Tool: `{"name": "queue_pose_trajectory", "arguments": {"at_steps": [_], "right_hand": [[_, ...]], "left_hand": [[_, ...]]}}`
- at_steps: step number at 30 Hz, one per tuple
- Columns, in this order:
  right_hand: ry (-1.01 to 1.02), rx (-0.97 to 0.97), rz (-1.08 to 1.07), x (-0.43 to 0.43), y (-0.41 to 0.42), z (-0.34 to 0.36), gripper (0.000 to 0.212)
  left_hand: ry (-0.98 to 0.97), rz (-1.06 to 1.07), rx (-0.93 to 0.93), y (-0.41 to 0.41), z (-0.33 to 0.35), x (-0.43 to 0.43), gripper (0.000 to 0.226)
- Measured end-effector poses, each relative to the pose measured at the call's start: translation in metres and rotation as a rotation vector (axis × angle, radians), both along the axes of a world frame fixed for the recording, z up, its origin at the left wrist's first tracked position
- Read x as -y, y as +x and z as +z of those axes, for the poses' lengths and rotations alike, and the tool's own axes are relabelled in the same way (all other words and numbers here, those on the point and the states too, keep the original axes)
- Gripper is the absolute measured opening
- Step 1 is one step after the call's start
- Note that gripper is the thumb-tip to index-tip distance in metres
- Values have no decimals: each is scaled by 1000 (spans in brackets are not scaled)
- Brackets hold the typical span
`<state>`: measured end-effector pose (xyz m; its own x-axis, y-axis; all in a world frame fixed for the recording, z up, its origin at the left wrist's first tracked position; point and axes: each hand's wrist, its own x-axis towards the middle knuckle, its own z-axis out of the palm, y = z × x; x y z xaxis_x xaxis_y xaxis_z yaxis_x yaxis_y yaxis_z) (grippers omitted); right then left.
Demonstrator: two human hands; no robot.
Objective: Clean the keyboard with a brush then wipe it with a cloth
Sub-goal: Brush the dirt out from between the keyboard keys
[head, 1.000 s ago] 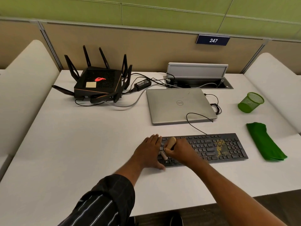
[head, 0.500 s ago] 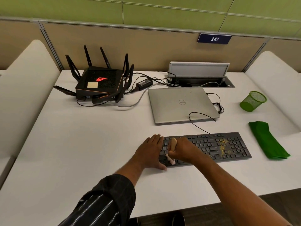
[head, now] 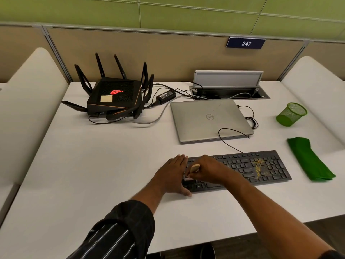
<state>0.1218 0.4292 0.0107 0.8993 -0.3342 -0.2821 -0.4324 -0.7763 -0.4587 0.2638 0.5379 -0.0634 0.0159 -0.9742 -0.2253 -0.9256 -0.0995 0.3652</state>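
Right grip (head: 209, 171) clenched on brush (head: 195, 168), short strokes, same keyboard (head: 261, 169) left end; left grip (head: 171, 174) flat, steadying. Crumbs (head: 258, 168) at right untouched.

On the table (head: 93, 165) the keyboard (head: 252, 167) lies nearest, the laptop (head: 209, 120) just behind it. The router (head: 115, 96) sits behind and to the left (its power adapter (head: 166, 95) between router and laptop). The cloth (head: 308, 159) lies right of the keyboard, the mesh cup (head: 291, 114) behind the cloth.

White table (head: 93, 165) is carrying keyboard (head: 261, 167) near centre. Laptop (head: 209, 120) is sitting at its 12 o'clock, router (head: 115, 96) at 10. Mesh cup (head: 291, 114) is lying at 2, green cloth (head: 308, 159) at 3.
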Motion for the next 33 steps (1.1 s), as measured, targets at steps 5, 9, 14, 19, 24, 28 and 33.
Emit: {"name": "queue_pose_trajectory", "arguments": {"at_steps": [5,9,14,19,24,28,33], "right_hand": [[-26,3,19,-2,3,0,15],[-25,-10,129,-8,9,2,18],[142,84,-30,-3,5,0,13],[160,0,27,-2,-2,-2,16],[7,-122,33,15,-8,2,13],[67,-26,4,10,-4,10,11],[23,-68,77,5,-7,1,15]], "left_hand": [[16,-14,-29,5,-2,0,139],[25,-31,-58,10,0,0,141],[34,-25,-82,13,0,0,143],[36,-8,-88,13,4,0,144],[27,-22,-38,10,5,0,143],[31,-14,4,7,6,1,143],[55,-11,38,6,6,-1,142]]}}
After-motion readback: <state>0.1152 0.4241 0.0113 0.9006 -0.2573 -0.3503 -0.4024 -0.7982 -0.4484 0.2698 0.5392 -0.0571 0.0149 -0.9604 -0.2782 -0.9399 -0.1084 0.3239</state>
